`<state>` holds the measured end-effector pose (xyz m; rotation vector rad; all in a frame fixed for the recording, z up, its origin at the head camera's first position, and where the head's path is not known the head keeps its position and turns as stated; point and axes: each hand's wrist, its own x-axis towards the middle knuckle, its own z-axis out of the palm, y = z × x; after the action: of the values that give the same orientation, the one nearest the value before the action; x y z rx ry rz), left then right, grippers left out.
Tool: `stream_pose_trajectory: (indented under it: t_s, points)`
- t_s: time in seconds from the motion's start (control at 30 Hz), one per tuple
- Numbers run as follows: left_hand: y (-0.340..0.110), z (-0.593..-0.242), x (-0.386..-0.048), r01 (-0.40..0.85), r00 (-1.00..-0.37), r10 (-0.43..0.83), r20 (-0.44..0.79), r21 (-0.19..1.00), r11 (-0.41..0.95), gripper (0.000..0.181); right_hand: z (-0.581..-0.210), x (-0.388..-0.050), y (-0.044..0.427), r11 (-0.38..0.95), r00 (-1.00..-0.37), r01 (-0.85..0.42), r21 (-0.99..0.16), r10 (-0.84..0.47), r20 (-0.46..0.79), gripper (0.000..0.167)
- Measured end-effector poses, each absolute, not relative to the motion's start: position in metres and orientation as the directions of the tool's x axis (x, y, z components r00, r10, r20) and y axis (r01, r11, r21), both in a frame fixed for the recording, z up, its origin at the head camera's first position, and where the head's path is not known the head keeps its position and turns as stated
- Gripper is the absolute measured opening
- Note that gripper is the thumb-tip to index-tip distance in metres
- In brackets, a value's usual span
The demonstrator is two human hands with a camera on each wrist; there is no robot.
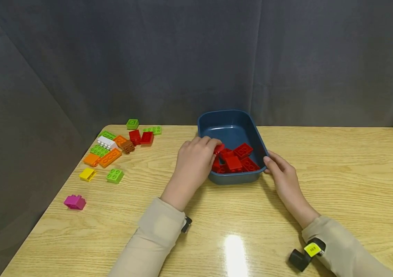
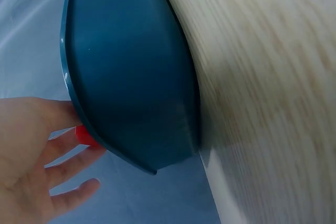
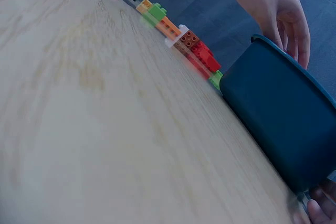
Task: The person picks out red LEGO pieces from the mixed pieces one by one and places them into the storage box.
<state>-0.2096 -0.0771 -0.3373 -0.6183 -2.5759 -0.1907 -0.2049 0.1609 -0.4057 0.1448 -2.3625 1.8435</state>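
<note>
A dark blue bin (image 1: 234, 178) stands at the table's far side with several red toy bricks (image 1: 233, 163) heaped in its near end. My left hand (image 1: 194, 161) reaches over the bin's left rim and pinches a red brick (image 1: 219, 148) above the heap. In the left wrist view a bit of that red brick (image 2: 85, 136) shows between the fingers, and the bin wall hides the rest. At the bin's near right corner, my right hand (image 1: 284, 181) grips the rim, thumb on top and fingers outside.
On the left of the wooden table (image 1: 338, 173) lie loose bricks: two red bricks (image 1: 147, 138), several green and orange ones, a white brick (image 1: 107, 143), a brown brick (image 1: 127, 146), a yellow brick (image 1: 87, 174) and a magenta brick (image 1: 75, 202). A grey curtain (image 1: 196, 57) hangs behind.
</note>
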Motion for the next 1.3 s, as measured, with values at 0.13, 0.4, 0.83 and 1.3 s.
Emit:
stream_pose_trajectory:
  t_s: [0.13, 0.4, 0.83, 1.3]
  points:
    - [-0.0757, -0.3376, -0.2092, 0.455, -0.785, 0.396, 0.476, 0.012, 0.89, 0.03, -0.4052, -0.2047, 0.1612, 0.237, -0.986, -0.162, -0.958, 0.009, 0.169, 0.054]
    - [-0.0751, -0.3385, -0.2091, 0.448, -0.79, 0.391, 0.471, 0.009, 0.894, 0.033, -0.4061, -0.2055, 0.1613, 0.249, -0.986, -0.158, -0.956, 0.012, 0.166, 0.054]
    - [-0.0759, -0.3382, -0.2102, 0.441, -0.782, 0.375, 0.498, 0.016, 0.898, 0.028, -0.4068, -0.2066, 0.1615, 0.248, -0.985, -0.158, -0.956, 0.024, 0.169, 0.054]
    - [-0.0727, -0.3332, -0.2161, 0.439, -0.765, 0.301, 0.569, 0.12, 0.891, 0.019, -0.4047, -0.2038, 0.1611, 0.256, -0.989, -0.138, -0.957, 0.019, 0.148, 0.055]
